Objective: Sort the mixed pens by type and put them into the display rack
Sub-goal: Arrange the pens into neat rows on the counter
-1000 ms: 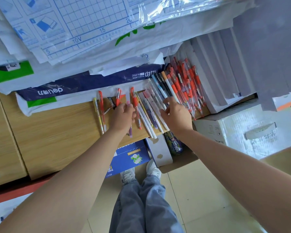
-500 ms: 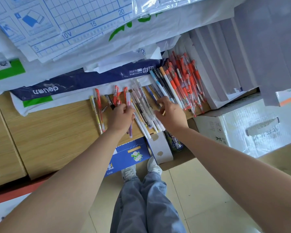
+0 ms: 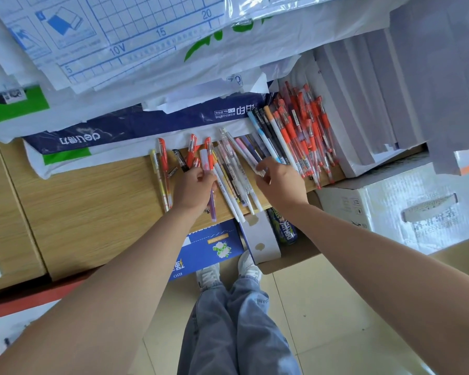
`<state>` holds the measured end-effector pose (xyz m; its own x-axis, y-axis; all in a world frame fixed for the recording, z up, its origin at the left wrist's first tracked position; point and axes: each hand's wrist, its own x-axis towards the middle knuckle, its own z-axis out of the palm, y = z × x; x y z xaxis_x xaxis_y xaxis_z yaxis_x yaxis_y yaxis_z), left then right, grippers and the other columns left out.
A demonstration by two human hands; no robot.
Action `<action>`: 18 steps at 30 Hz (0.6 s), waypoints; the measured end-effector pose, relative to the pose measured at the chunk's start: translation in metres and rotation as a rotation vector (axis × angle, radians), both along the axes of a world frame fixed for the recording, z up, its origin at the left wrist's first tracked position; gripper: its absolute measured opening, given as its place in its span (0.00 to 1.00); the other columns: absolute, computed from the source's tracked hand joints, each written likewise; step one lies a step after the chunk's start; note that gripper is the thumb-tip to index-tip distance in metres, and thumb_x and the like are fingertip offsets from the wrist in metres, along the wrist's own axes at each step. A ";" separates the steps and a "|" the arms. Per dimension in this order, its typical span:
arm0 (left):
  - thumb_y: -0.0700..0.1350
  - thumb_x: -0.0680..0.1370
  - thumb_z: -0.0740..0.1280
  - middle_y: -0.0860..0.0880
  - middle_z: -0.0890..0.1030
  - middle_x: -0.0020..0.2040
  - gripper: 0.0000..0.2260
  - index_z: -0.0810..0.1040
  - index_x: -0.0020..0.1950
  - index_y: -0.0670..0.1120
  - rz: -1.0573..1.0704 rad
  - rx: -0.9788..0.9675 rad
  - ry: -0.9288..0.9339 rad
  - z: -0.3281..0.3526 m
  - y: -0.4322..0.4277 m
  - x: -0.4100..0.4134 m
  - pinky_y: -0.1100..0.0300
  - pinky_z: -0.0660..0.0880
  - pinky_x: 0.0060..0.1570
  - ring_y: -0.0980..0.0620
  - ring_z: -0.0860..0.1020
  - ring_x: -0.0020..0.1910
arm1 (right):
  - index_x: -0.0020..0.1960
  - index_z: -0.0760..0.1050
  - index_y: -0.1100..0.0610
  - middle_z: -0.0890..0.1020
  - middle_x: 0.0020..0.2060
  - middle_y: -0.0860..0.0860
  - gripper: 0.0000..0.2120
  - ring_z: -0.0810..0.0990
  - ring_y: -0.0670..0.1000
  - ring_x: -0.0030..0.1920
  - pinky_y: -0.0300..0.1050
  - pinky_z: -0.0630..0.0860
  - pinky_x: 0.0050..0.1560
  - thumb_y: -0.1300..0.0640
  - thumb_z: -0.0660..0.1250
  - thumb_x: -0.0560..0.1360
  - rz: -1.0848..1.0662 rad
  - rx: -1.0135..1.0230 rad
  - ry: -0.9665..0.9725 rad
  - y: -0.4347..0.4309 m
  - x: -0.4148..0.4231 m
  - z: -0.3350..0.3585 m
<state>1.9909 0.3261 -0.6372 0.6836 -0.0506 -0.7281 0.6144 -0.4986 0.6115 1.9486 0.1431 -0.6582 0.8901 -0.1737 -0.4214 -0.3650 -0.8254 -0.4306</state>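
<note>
- My right hand point(image 3: 279, 185) has swept the pale pens point(image 3: 236, 180) leftward along the worktop's point(image 3: 92, 212) front edge, up against my left hand point(image 3: 194, 186).
- They now lie bunched and crossing.

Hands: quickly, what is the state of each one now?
Left hand: closed, holding a pink and purple pen.
Right hand: closed, pinching a clear pen.

Wooden surface point(image 3: 92, 212) under plastic-wrapped gridded sheets point(image 3: 119, 36) and a navy paper wrapper point(image 3: 146, 125). At right, grey stacked sheets point(image 3: 363, 104) above a white cardboard box point(image 3: 390, 207). Below the edge, blue carton point(image 3: 214, 244), drinks can point(image 3: 286, 230), tiled floor point(image 3: 322, 307).
</note>
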 end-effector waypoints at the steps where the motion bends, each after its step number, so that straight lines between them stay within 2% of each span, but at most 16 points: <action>1: 0.46 0.82 0.58 0.42 0.81 0.44 0.13 0.78 0.50 0.39 -0.006 0.004 -0.006 0.001 0.000 0.000 0.49 0.78 0.44 0.39 0.80 0.45 | 0.59 0.73 0.55 0.81 0.35 0.52 0.10 0.77 0.52 0.33 0.41 0.72 0.29 0.55 0.62 0.79 -0.014 -0.037 -0.011 -0.002 0.000 0.001; 3: 0.46 0.82 0.58 0.39 0.82 0.47 0.13 0.78 0.50 0.38 -0.006 0.008 -0.013 0.002 0.001 0.000 0.47 0.77 0.49 0.38 0.80 0.48 | 0.62 0.72 0.57 0.80 0.35 0.53 0.12 0.78 0.54 0.33 0.46 0.76 0.31 0.56 0.61 0.79 -0.027 -0.109 -0.012 -0.003 0.003 0.002; 5: 0.45 0.82 0.59 0.39 0.82 0.47 0.13 0.78 0.51 0.38 0.000 0.008 -0.010 0.003 0.001 0.000 0.47 0.77 0.49 0.37 0.80 0.49 | 0.62 0.73 0.58 0.81 0.37 0.55 0.13 0.79 0.55 0.34 0.48 0.79 0.34 0.57 0.60 0.79 -0.019 -0.156 0.008 -0.001 0.005 0.001; 11: 0.45 0.81 0.59 0.41 0.81 0.44 0.13 0.78 0.49 0.38 -0.001 -0.018 -0.014 0.004 0.005 -0.001 0.40 0.78 0.49 0.36 0.80 0.49 | 0.56 0.72 0.62 0.80 0.44 0.57 0.12 0.80 0.59 0.43 0.48 0.77 0.38 0.54 0.61 0.80 0.031 -0.245 0.119 0.011 0.013 0.001; 15: 0.46 0.81 0.60 0.40 0.81 0.44 0.13 0.79 0.47 0.39 0.007 -0.023 -0.012 0.002 0.008 -0.002 0.37 0.78 0.47 0.35 0.79 0.48 | 0.50 0.74 0.61 0.75 0.38 0.53 0.12 0.76 0.55 0.37 0.44 0.71 0.33 0.51 0.65 0.76 -0.002 -0.220 0.172 0.009 0.017 0.004; 18: 0.46 0.81 0.60 0.39 0.81 0.45 0.13 0.79 0.48 0.37 0.015 -0.024 -0.020 0.005 0.008 -0.002 0.38 0.78 0.48 0.36 0.80 0.47 | 0.45 0.75 0.61 0.78 0.36 0.54 0.13 0.77 0.54 0.36 0.43 0.73 0.32 0.49 0.68 0.71 -0.044 -0.151 0.180 0.005 0.019 0.008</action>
